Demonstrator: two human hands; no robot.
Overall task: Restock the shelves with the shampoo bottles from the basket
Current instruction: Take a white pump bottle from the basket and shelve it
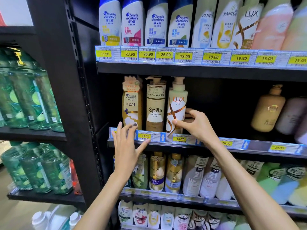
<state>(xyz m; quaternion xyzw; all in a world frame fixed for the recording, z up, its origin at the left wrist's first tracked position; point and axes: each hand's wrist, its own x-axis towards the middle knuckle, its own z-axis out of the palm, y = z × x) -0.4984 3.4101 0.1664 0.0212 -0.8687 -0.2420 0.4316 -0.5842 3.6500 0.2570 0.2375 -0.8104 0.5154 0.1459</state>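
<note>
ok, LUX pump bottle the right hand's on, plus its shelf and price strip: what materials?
LUX bottle: probably glossy plastic, cream, printed bronze ribbon; soft highlights. Shelf: likely painted metal, matte black, thin straight lip. Price strip: seemingly clear plastic over paper tags; glare streaks.

I log a black slotted upright (83,83), dark shelving bay (182,70) to its right, second rack (33,136) to its left, tan floor (20,213) left of its foot, white wall (16,10) up-left of it.
</note>
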